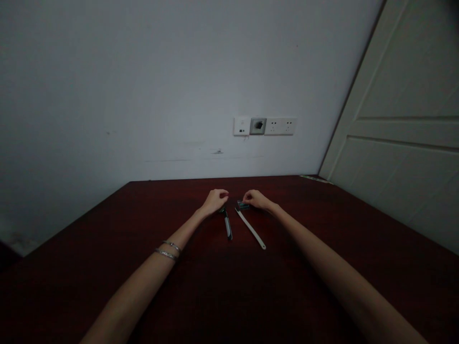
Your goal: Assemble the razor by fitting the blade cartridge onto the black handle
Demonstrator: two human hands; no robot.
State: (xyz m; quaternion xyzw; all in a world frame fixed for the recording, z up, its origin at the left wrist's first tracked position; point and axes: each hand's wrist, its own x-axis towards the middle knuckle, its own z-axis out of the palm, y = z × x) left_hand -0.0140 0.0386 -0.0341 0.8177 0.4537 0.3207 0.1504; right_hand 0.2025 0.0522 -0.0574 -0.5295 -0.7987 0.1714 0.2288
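My left hand (216,199) is bent, its fingertips and thumb drawn close together; whether anything small is between them is hidden. Just below it lies a razor-like tool (228,226) with a grey and black handle, its head partly covered by the hand. My right hand (256,198) pinches at the edge of a small, shiny, see-through packet (243,205) on the table. Between the hands and nearer to me, a slim white handle (251,229) lies slantwise, with a dark tip at the far end and a hole at the near end.
All this rests on a dark red wooden table (201,286). Behind it rises a pale wall (161,95) with sockets (280,126) and a grey-framed outlet (258,125). A panelled white door (401,129) borders the right side. A flat strip (316,179) lies at the back right corner.
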